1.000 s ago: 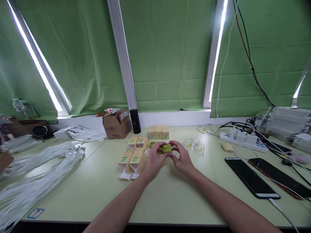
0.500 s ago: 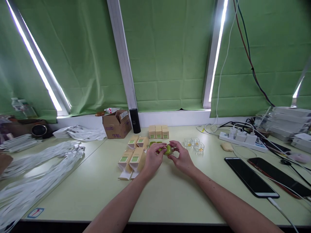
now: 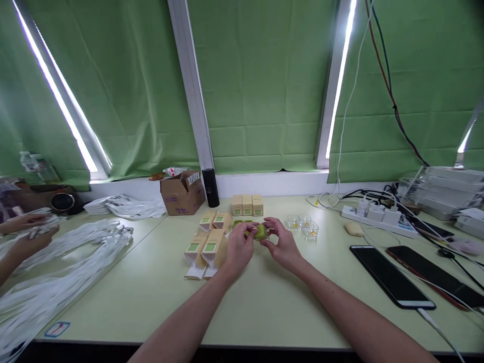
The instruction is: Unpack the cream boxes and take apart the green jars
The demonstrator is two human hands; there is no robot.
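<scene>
My left hand (image 3: 240,244) and my right hand (image 3: 283,244) meet over the middle of the table. Between their fingertips is a small rounded green piece (image 3: 261,232); its exact kind is unclear. Fingers of both hands are closed on it. Just behind my left hand, more flat green pieces (image 3: 242,222) show in part. Left of that hand stand beige cartons with green labels (image 3: 214,247), the front ones with white flaps hanging out. To the right of my right hand are several small clear cups (image 3: 304,222) with a yellowish spot in each.
Three closed beige boxes (image 3: 247,205) stand farther back, near a black cylinder (image 3: 210,187) and an open cardboard box (image 3: 182,193). Phones (image 3: 391,276), a power strip (image 3: 378,220) and cables lie right. At left, another person's hands (image 3: 32,242) handle white straps (image 3: 86,267).
Another person's hands have come into view at the far left, over the white items. My hands stay nearly in place, still on the green piece, which appears slightly turned.
</scene>
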